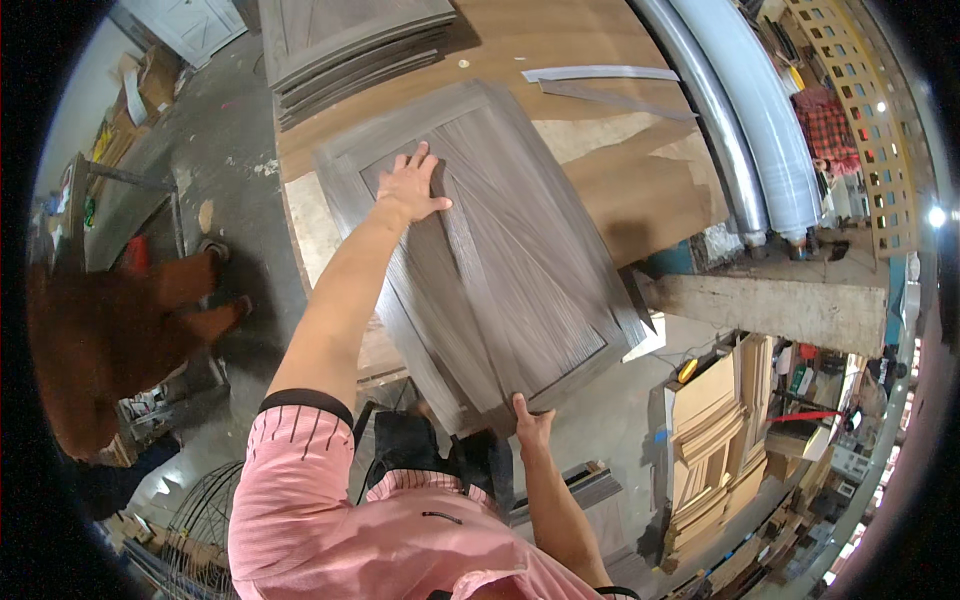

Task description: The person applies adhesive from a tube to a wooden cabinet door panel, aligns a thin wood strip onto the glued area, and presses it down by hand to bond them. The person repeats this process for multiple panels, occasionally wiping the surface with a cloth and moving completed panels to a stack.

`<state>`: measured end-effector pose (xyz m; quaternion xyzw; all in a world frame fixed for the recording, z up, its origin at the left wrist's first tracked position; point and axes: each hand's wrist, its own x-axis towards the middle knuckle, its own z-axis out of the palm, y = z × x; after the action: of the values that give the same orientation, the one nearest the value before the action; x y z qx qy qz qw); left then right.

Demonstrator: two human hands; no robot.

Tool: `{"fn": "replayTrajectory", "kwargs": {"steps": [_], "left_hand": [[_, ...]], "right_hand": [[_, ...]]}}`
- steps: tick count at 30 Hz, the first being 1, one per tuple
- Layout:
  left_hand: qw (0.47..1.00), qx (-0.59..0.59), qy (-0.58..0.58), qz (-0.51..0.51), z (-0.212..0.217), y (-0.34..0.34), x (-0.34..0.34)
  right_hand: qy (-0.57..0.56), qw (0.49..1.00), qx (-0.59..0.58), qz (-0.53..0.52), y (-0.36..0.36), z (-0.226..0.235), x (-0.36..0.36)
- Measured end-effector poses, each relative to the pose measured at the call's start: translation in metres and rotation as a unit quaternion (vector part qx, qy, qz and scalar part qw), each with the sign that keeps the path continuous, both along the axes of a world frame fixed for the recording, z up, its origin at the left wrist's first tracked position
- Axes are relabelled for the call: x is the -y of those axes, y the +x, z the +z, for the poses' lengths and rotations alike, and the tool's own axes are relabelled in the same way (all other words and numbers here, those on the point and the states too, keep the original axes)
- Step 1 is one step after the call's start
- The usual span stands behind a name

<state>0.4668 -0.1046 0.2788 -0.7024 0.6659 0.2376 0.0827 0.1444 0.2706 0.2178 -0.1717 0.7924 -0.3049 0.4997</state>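
1. A gray wooden door panel [520, 230] lies aslant on the counter [560, 35], in front of the person; its near end sticks out past the counter's edge.
2. The panel has a raised frame around its rim and boards set at angles inside it.
3. The left hand [408, 190] rests on the panel's upper left part, palm down, its fingers spread.
4. The right hand [533, 422] is at the panel's near edge, with the thumb against that edge; I cannot tell whether the other fingers pinch it from below.
5. A stack of similar gray panels [360, 40] sits at the counter's far left, beyond the panel.
6. Two thin strips [610, 73] lie on the far right part of the counter.
7. Beside them, along the right side, are a silver roll [715, 115] and a thicker, pale plastic-wrapped roll [755, 115].
8. Pale wooden pieces [712, 430] are piled at the lower right, apart from the panel.
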Motion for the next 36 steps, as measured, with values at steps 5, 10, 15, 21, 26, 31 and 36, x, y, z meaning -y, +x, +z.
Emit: {"fn": "replayTrajectory", "kwargs": {"steps": [5, 10, 15, 21, 26, 31, 36], "left_hand": [[1.0, -0.001, -0.016, -0.011, -0.01, 0.001, -0.001], [0.999, 0.048, -0.019, -0.008, -0.007, -0.005, -0.001], [0.998, 0.05, -0.029, -0.033, -0.028, -0.01, -0.021], [0.977, 0.078, -0.081, -0.184, -0.04, -0.091, -0.132], [0.97, -0.052, -0.062, -0.227, -0.032, -0.153, -0.246], [0.97, -0.095, -0.05, -0.219, -0.029, -0.178, -0.29], [0.97, -0.079, 0.028, -0.23, -0.026, -0.178, -0.283]], "right_hand": [[-0.011, 0.999, -0.032, 0.04, -0.007, -0.025, -0.01], [0.027, 0.999, -0.017, -0.009, -0.004, -0.022, -0.007], [0.013, 1.0, -0.013, -0.016, 0.003, -0.01, 0.0], [-0.041, 0.999, 0.002, -0.024, 0.001, -0.014, -0.002], [-0.025, 0.998, 0.055, -0.008, -0.008, -0.017, -0.008], [-0.003, 0.986, 0.164, -0.041, -0.013, -0.002, -0.006], [0.038, 0.936, 0.326, -0.123, -0.028, 0.012, 0.004]]}}
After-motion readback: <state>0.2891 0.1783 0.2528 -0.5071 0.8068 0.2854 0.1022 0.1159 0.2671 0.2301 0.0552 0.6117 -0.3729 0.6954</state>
